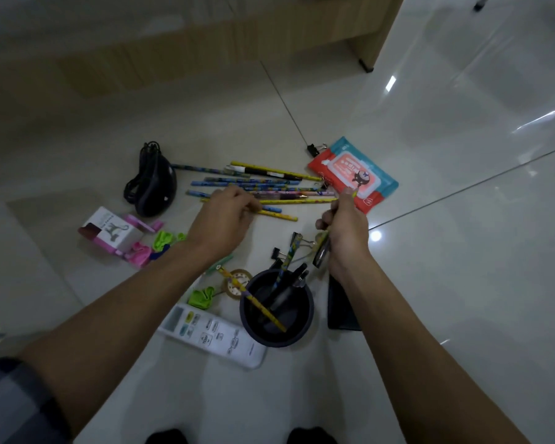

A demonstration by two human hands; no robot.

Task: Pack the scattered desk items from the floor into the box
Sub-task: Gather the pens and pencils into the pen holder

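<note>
We note a glossy tiled floor (462, 219), with a wooden desk (366, 27) at its far edge. The loose pencils (269, 186) lie in a row on the floor between a black mouse (156, 190) and a wipes pack (359, 174). The left hand (225, 216) sits over the near side of this row, fingers curled onto one yellow pencil (282, 215). The right hand (346, 229), just right of the row and beyond a black cup (279, 340) holding pens, grips a bundle (321, 251), apparently pencils; the fist covers most of it. A white remote (212, 334) lies just beside the cup. The left forearm hides part of the small items near it.
</note>
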